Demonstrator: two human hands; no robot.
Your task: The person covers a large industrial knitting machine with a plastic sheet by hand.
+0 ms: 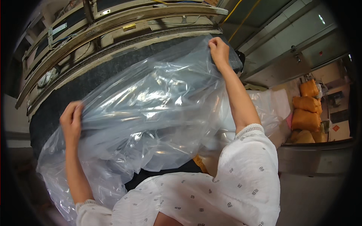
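Note:
A large sheet of clear plastic film [151, 101] stretches between my two hands, glossy and wrinkled. My left hand [71, 116] is closed on its left edge, fingers bent over the film. Farther away and to the right, my right hand [219, 51] pinches the upper right corner. The film lies partly over a dark work surface [71, 84] and hangs in loose folds toward my body. Whether it is a bag or a single sheet cannot be told.
Behind the dark surface runs a long machine frame [113, 28] with metal rails. More clear plastic [260, 107] lies bunched at the right. Stacked orange sacks [305, 113] stand farther right, beyond a ledge. Yellow cables [241, 19] hang at the back.

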